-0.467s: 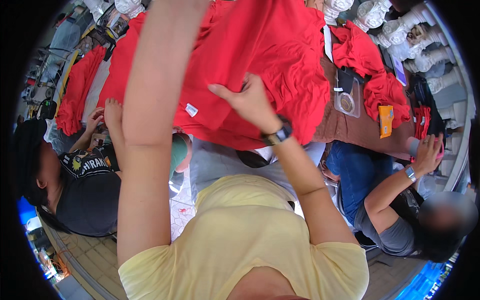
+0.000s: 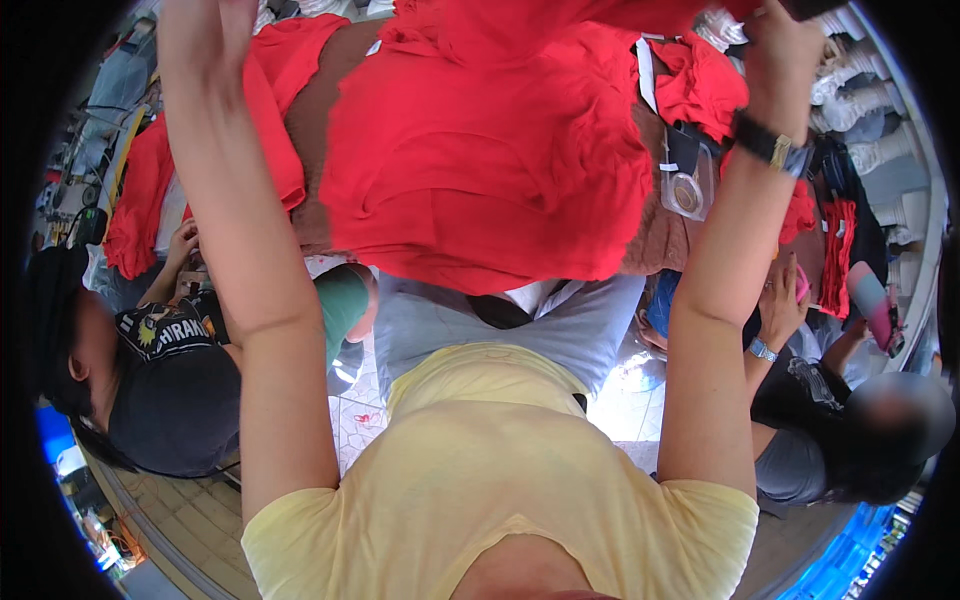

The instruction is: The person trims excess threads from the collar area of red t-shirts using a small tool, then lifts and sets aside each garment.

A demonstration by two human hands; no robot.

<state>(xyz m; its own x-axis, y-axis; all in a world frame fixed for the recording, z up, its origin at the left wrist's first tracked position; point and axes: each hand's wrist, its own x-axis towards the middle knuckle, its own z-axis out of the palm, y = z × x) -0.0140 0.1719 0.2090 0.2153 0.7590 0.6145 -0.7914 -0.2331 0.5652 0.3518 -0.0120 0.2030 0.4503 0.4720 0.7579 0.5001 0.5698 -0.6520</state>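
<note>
My right hand (image 2: 785, 48) is raised at the upper right, its fingers closed on the edge of a red garment (image 2: 590, 18). That garment stretches across the top of the picture, partly out of view. My left arm (image 2: 225, 130) reaches up to the upper left; the hand runs into the picture's edge and its fingers are hidden. Below the lifted garment, a heap of loosely spread red garments (image 2: 490, 190) lies on the brown cloth-covered table (image 2: 318, 140) in front of me.
More red cloth lies at the left (image 2: 140, 205) and upper right (image 2: 695, 85). A clear plastic case (image 2: 688, 185) sits right of the heap. One person (image 2: 170, 400) sits at my left; another, at my right, has a hand (image 2: 783, 300) beside a grey-pink object (image 2: 875, 305). White ornate pieces (image 2: 875, 150) line the right.
My hands have moved apart and up, my right hand swinging to the upper right with the red garment. More of the heap and brown table shows. The person at the right has shifted their hands.
</note>
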